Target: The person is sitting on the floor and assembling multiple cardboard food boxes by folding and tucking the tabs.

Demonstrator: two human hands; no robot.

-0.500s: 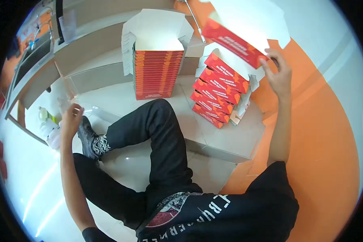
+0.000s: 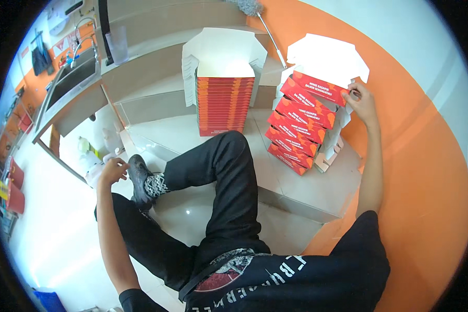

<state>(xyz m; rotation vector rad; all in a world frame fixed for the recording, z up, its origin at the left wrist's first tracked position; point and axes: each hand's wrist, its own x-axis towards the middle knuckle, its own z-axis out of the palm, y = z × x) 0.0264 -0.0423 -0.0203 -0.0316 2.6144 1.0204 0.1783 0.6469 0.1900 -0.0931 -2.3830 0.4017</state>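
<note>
The right hand (image 2: 363, 103) pinches the top red-and-white folded box (image 2: 320, 88), open-lidded, on a leaning stack (image 2: 296, 136). Left of it stands a straight box pile (image 2: 224, 104). The left hand (image 2: 112, 170), loosely curled and empty, rests by the shoe (image 2: 140, 179).

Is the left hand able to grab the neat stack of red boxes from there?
Probably not: the left hand rests low by the shoe, and the raised knee lies between it and the neat stack.

Orange wall (image 2: 426, 171) on right, white band (image 2: 426, 57) above it. Pale glossy tiled floor (image 2: 62, 244), bright reflections. Far left: steel sink (image 2: 70, 78) with curved tap (image 2: 83, 26) in counter. Tiled step platform (image 2: 307, 192) centre. Blue bin (image 2: 49, 300) near left.
</note>
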